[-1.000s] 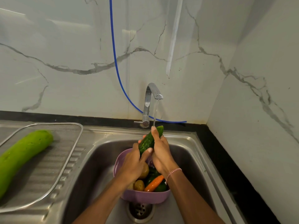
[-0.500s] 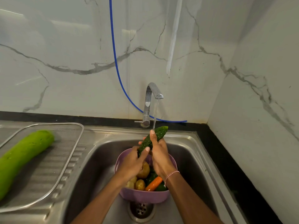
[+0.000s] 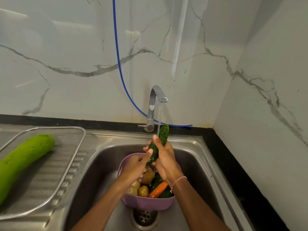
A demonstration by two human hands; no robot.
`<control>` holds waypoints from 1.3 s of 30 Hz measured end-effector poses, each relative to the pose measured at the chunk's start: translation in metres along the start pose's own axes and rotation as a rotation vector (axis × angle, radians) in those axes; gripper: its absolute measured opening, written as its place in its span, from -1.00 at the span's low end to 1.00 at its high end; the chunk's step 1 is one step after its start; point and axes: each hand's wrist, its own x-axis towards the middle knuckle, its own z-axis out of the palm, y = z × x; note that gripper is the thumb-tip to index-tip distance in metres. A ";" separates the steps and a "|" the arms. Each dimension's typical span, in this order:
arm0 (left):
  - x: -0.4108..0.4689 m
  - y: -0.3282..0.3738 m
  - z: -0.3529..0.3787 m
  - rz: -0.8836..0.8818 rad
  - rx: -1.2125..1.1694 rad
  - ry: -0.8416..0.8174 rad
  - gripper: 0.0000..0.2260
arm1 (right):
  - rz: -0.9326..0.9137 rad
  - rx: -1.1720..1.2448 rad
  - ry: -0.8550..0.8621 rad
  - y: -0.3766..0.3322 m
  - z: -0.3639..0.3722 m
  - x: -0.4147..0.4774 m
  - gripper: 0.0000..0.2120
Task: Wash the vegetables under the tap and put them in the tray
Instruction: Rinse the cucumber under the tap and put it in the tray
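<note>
A dark green cucumber (image 3: 163, 134) stands nearly upright under the running tap (image 3: 156, 97), water hitting its upper part. My right hand (image 3: 165, 160) grips its middle, thumb up along it. My left hand (image 3: 135, 166) holds its lower end. Below them a purple bowl (image 3: 148, 203) sits in the sink (image 3: 191, 164) with potatoes (image 3: 143, 190), a carrot (image 3: 158, 189) and other green vegetables. A long light green gourd (image 3: 21, 161) lies in the wire mesh tray (image 3: 73, 164) on the left drainboard.
The sink drain (image 3: 144, 217) is just in front of the bowl. A blue hose (image 3: 120, 67) runs down the marble wall behind the tap. A black counter strip (image 3: 233, 172) borders the sink on the right, with a wall close beside it.
The cucumber has been raised and turned more upright under the stream. My left hand has slid down toward its lower end.
</note>
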 end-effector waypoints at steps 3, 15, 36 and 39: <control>0.008 -0.010 -0.003 0.303 0.533 0.217 -0.72 | -0.029 0.064 0.062 -0.001 0.001 0.001 -0.61; -0.006 0.007 0.003 0.079 -0.113 -0.174 -0.59 | 0.060 0.273 -0.165 -0.008 0.003 -0.009 -0.88; 0.002 -0.007 -0.036 0.185 0.455 0.086 -0.58 | 0.158 -0.261 -0.048 -0.012 0.001 -0.010 -0.33; 0.006 0.000 -0.039 0.207 0.265 0.127 -0.71 | 0.076 -0.470 -0.069 -0.012 0.003 -0.010 -0.31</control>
